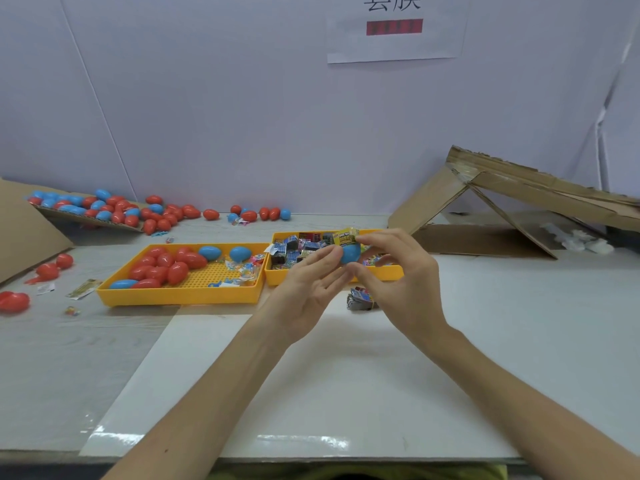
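Head view, blue egg (pixel 349 254) between left grip (pixel 306 287), right grip (pixel 401 277) — packet (pixel 346 237) atop

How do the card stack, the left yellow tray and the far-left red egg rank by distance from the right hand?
1. Card stack, on the table just under the right hand.
2. Left yellow tray, farther to the left.
3. Far-left red egg, at the picture's left edge.
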`<state>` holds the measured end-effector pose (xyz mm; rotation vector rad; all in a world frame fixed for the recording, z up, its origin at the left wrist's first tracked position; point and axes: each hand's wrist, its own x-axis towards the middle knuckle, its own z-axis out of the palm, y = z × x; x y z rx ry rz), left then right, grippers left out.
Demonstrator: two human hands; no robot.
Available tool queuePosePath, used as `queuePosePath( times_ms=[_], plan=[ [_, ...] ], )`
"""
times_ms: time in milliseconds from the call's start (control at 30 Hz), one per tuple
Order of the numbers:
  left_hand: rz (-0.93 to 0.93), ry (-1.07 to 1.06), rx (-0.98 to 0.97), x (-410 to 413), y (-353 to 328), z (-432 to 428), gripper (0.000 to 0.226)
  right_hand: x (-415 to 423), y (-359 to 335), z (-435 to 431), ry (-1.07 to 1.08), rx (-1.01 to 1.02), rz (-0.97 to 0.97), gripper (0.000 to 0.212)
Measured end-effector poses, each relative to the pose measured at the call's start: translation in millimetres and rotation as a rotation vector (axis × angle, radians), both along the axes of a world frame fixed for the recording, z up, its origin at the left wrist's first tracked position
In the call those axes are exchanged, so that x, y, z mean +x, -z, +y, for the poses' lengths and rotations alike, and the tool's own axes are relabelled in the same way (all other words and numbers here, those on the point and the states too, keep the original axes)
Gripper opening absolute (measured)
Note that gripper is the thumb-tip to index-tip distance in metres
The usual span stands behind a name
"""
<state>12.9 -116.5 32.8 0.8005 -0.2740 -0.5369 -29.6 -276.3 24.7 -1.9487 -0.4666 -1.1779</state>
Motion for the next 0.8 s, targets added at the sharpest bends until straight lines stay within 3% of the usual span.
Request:
queuePosePath(
  times_ms=[333,400,467,533,633,800],
  plan=[
    [0.014,0.004,0.002,-2,-1,1,0.043,0,1,-1,0.028,-0.023,-0.014,0.022],
    [0.002,-0.018,0.005,-2,-2,0,0.044,0,0,1,-0.09,0.148,0.117,0.03],
    [-0.023,-0.06,0.02,-3,-3,-2,0.044,0,-6,2,-0.32,0.525,0.401,0.043],
    [-0.064,-0.112,0.035,-2,-2,-3,0.036,4,-9,-3,-0.463,0.727,0.651,0.051],
    [-0.154,-0.194,0.09,-2,-2,-5,0.033,5,-7,-5,-0.529,0.718,0.781,0.037],
    [-0.351,-0.317,0.197,-4,-1,-6,0.032,4,-5,3,-0.504,0.708,0.674,0.03]
  ],
)
